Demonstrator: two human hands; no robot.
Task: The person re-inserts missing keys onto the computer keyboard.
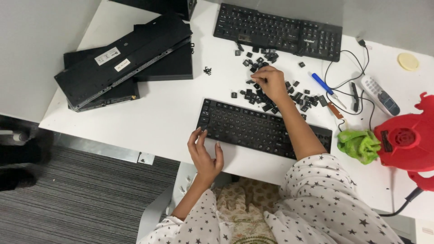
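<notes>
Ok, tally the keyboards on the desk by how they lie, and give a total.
Face up with keys fitted, far keyboard: 1
Face up with keys removed, near keyboard: 1
Face down, stacked keyboards: at least 2
Total: at least 4

The right hand is at the loose keycaps; the left hand touches the near keyboard.

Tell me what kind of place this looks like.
Probably a keyboard repair or cleaning bench in an office: a stripped keyboard before the person, loose keycaps under the right hand, stacked keyboards lying face down, and a red blower on the white desk.
</notes>
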